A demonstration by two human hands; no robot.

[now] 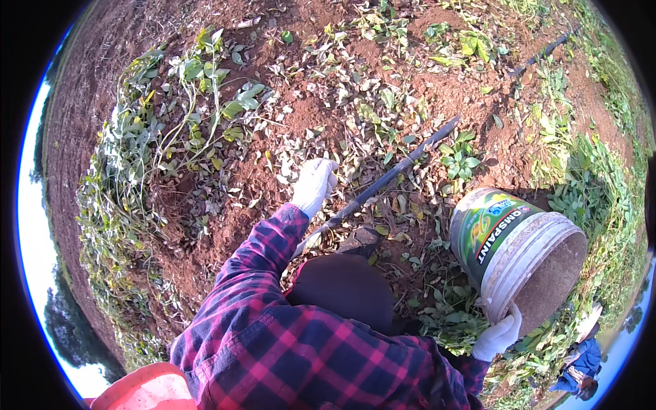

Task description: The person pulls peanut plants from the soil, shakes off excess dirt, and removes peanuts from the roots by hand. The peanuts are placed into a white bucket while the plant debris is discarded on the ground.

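Observation:
My left hand (313, 185), in a white knit glove, hovers over or rests on dry leaf litter (353, 138) in the middle of the view. Its fingers are curled, and I cannot tell if anything small is between them. My right hand (497, 335), gloved the same way, grips the rim of a white plastic paint bucket (505, 241). The bucket is tilted with its mouth toward me, and its inner wall looks coated with soil. It bears a green and black printed label. My dark-clad knee (341, 289) is bent between my arms.
A black irrigation hose (389, 174) crosses the reddish soil diagonally beside my left hand. Uprooted leafy plants (138, 148) are heaped at left, and more green plants (589, 189) lie at right. A red plastic object (146, 387) is cropped at lower left. Another person (581, 364) is at lower right.

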